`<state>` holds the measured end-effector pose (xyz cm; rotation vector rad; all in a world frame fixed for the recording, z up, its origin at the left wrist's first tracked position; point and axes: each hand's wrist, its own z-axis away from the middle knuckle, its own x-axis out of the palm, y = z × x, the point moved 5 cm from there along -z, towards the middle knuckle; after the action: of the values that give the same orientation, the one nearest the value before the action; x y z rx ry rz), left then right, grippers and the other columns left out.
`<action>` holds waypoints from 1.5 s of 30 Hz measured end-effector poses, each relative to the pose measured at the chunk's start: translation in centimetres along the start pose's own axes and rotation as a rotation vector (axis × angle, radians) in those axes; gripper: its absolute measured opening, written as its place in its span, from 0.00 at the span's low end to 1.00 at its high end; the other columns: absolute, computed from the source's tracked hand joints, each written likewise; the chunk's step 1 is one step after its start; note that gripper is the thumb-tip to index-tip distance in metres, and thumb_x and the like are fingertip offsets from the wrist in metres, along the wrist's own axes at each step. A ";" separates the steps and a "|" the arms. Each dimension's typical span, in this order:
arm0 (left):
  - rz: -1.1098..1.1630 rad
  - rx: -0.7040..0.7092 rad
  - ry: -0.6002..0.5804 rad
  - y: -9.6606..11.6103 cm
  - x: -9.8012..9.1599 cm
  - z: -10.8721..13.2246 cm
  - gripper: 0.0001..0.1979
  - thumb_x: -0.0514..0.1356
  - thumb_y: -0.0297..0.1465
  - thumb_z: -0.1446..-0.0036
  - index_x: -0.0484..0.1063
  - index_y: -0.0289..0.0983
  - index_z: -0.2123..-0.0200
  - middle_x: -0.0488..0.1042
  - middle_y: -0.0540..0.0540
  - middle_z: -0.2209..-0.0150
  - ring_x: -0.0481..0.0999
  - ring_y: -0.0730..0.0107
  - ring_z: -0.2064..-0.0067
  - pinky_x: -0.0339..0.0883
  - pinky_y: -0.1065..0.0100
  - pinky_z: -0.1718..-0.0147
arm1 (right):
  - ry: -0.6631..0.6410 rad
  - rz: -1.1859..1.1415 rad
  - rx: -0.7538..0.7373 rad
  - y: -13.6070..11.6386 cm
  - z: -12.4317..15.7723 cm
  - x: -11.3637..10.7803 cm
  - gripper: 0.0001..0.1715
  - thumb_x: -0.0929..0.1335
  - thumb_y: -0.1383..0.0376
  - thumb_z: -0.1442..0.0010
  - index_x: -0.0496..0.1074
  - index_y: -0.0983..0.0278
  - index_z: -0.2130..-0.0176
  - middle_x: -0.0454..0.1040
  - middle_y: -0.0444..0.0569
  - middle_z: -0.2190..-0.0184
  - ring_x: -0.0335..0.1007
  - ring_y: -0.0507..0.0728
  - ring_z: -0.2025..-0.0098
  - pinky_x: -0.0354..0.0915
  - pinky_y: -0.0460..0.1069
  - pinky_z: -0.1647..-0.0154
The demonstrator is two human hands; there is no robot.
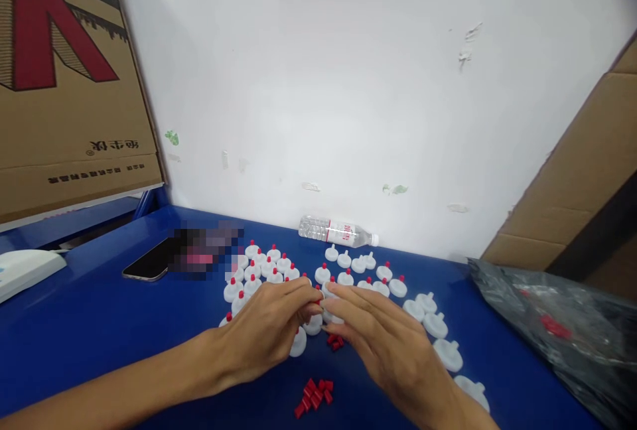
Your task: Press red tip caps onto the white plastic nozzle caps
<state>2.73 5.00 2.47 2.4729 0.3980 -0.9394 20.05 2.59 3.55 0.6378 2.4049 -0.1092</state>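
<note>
My left hand is closed, with thumb and forefinger pinched on a small red cap. Fingertips of my right hand meet it from the other side, bent around a white round disc that is partly hidden between the fingers. Around both hands stand many white discs with short stems; those at the left, like this capped disc, carry red caps. Uncapped discs lie in a row on the right. Loose red caps sit in a pile near the front, and a smaller group lies by my right thumb.
On the blue table, a clear water bottle lies against the white wall. A phone and a white device are at the left. Dark plastic bag covers the right edge. Cardboard boxes flank both sides.
</note>
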 end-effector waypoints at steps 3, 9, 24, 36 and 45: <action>0.001 -0.020 -0.008 0.2 0.0 0.1 0.10 0.49 0.24 0.27 0.67 0.37 0.61 0.68 0.52 0.70 0.65 0.73 0.72 0.59 0.71 0.73 | -0.027 0.002 0.011 0.0 -0.2 0.1 0.25 0.65 0.77 0.31 0.66 0.63 0.38 0.79 0.51 0.46 0.74 0.56 0.42 0.72 0.51 0.40; -0.021 -0.045 -0.019 1.2 0.2 0.1 0.08 0.53 0.24 0.29 0.70 0.38 0.52 0.74 0.48 0.63 0.73 0.70 0.66 0.67 0.70 0.67 | -0.102 0.000 0.063 1.1 -0.5 -0.1 0.16 0.64 0.72 0.29 0.65 0.59 0.44 0.77 0.50 0.51 0.78 0.57 0.51 0.76 0.51 0.51; -0.183 0.140 -0.303 1.9 2.0 -0.1 0.08 0.56 0.23 0.31 0.74 0.37 0.55 0.75 0.44 0.57 0.69 0.59 0.51 0.70 0.60 0.51 | -0.349 0.302 0.847 14.9 5.6 -4.1 0.28 0.56 0.51 0.26 0.78 0.61 0.60 0.82 0.56 0.61 0.79 0.68 0.54 0.69 0.59 0.53; -0.210 0.132 -0.376 1.4 2.4 0.1 0.08 0.59 0.24 0.31 0.74 0.37 0.52 0.75 0.45 0.56 0.68 0.58 0.51 0.69 0.59 0.50 | -0.462 0.247 0.947 15.6 7.3 -3.0 0.38 0.50 0.48 0.24 0.79 0.60 0.59 0.82 0.54 0.64 0.80 0.65 0.55 0.69 0.55 0.56; -0.218 0.135 -0.353 1.4 2.5 0.2 0.06 0.60 0.23 0.32 0.75 0.38 0.54 0.75 0.46 0.57 0.69 0.60 0.52 0.68 0.61 0.51 | -0.359 0.255 0.750 13.2 4.6 -2.7 0.33 0.51 0.52 0.23 0.76 0.62 0.61 0.80 0.54 0.64 0.78 0.62 0.59 0.67 0.54 0.56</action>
<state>5.03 3.98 1.02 2.3447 0.5029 -1.5078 30.69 11.95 2.61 1.1360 1.8744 -0.9587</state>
